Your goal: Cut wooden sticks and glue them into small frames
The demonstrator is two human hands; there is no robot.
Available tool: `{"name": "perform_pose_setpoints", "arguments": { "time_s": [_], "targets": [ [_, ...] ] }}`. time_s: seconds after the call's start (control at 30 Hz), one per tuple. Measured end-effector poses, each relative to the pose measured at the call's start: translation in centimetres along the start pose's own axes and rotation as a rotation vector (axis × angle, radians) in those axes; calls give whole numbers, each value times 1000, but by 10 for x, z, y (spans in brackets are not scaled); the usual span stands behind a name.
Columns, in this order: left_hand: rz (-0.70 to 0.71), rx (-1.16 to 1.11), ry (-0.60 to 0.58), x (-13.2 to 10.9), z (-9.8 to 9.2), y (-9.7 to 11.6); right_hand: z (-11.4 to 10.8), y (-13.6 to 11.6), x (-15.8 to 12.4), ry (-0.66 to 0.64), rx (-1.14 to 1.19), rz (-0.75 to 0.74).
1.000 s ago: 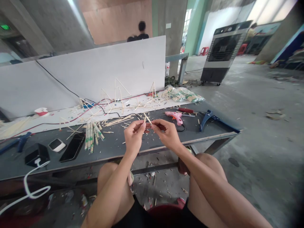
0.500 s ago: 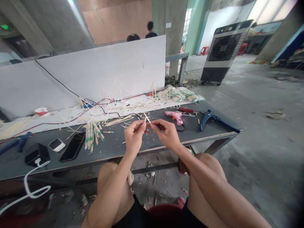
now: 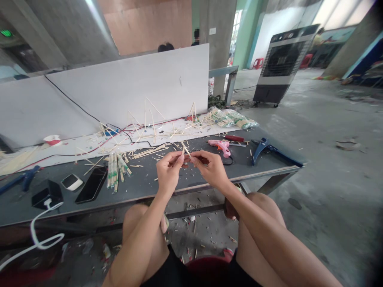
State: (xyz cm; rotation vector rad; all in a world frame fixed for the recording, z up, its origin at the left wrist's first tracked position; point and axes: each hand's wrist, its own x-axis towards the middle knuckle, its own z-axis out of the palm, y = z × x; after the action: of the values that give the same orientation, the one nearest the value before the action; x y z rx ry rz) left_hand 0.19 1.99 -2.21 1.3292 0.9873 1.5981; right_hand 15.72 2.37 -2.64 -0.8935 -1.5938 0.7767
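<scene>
You sit at a long worktop [image 3: 140, 195] in a big room with a concrete floor [image 3: 323, 179]. A tall white board [image 3: 128, 79] stands along the back of the worktop, and a large air cooler [image 3: 281, 67] stands on the floor off to your right. Your knees [image 3: 257, 215] are bent under the front edge.

Stick frames [image 3: 146, 119] stand on a white strip at the back, with red and black wires [image 3: 98, 145] running past them. To the left of your hands lie a bundle of wooden sticks [image 3: 116, 173] and a black phone [image 3: 92, 184]. To the right lie a pink glue gun [image 3: 220, 146] and a blue clamp [image 3: 263, 150]. Small bits of wood are scattered all over the top.

Both hands are held up just above the worktop, close together. Your left hand [image 3: 169, 171] is pinched shut on a thin stick [image 3: 185, 149], which tilts up above your fingers. Your right hand [image 3: 211, 169] is curled around a small red thing [image 3: 203, 160]. It looks like it may touch the stick too, but that is hard to see.
</scene>
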Motion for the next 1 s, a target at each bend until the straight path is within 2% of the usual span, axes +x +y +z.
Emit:
{"name": "perform_pose_setpoints", "arguments": {
  "time_s": [0.6,1.0],
  "targets": [
    [-6,4,-21,2,-2,-2,-2,4,2,-21,45,-10],
    [-15,26,-15,3,-3,-3,-3,9,1,-27,52,39]
  ]
}}
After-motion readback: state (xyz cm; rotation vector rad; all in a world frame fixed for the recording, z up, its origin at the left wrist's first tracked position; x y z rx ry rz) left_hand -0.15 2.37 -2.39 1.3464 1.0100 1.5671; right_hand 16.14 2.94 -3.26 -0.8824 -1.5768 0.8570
